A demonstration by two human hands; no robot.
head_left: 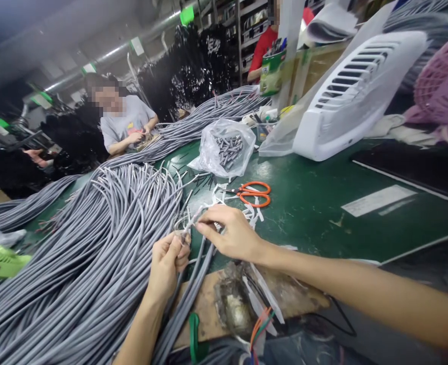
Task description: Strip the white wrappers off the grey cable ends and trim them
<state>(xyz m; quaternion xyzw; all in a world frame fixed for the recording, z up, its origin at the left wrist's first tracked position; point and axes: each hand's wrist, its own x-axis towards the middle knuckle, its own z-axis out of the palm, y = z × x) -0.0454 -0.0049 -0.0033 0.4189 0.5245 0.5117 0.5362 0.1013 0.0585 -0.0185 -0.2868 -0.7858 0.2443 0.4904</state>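
Note:
My left hand (171,253) is closed around the end of a grey cable, whose tip pokes out above the fingers. Thumb and forefinger of my right hand (229,230) pinch a thin whitish strip (193,219) at that tip; its far part blurs into the scraps behind. Just beyond my right hand lie orange-handled scissors (255,193), blades pointing left among white scraps (260,214). To the left spreads a large bundle of grey cables (106,243) with pale ends. A few more grey cables (193,289) run down beneath my hands.
Past the scissors sits a clear bag (227,147) of small grey tubes. A white slatted appliance (357,96) stands right, beside a pink fan grille (444,86). A wooden board (204,299) with a metal block (236,309) lies near me. A co-worker (123,119) sits across the green table (303,187).

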